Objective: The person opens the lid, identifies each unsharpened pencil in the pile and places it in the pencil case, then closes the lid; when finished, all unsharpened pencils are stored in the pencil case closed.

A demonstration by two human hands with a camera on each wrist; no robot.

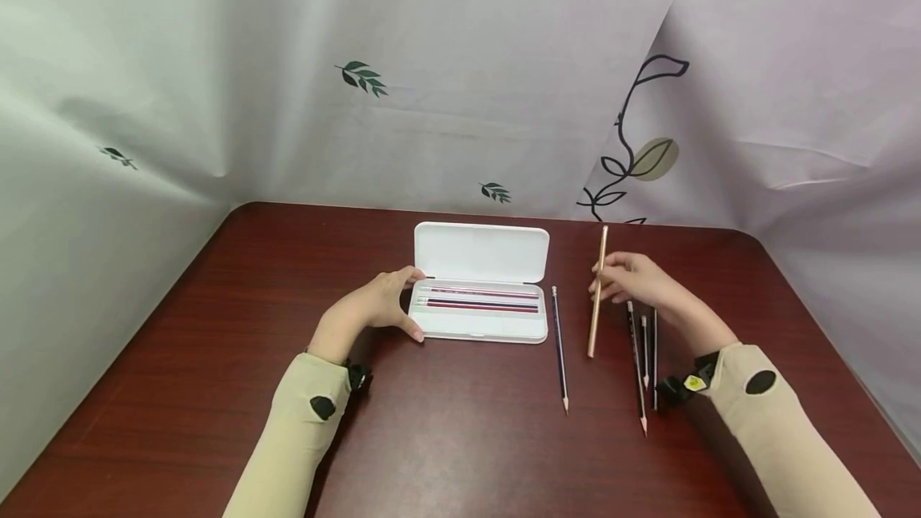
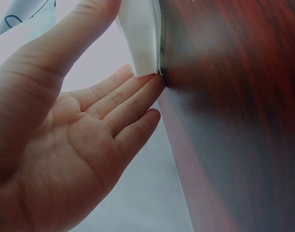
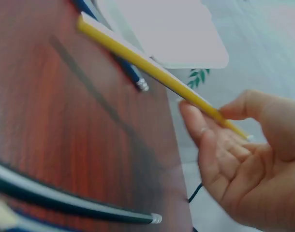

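Observation:
A white pencil case [image 1: 480, 332] lies on the table with its lid [image 1: 482, 253] raised; several red and dark striped pencils [image 1: 478, 305] lie in it. My left hand [image 1: 377, 300] holds the case's left end, thumb at the front corner and fingers at the back. In the left wrist view, fingertips touch the end of the case [image 2: 140, 38]. To the right of the case, my right hand [image 1: 629, 276] pinches a yellow pencil [image 3: 157, 72] between thumb and fingers, raised above the table. It casts a shadow on the wood in the right wrist view.
A dark blue pencil [image 1: 560, 350] lies between the case and my right hand. Several dark pencils [image 1: 639, 374] of different lengths lie under and beside my right wrist. Behind the brown table [image 1: 432, 438] hangs a pale curtain [image 1: 432, 126] with leaf prints.

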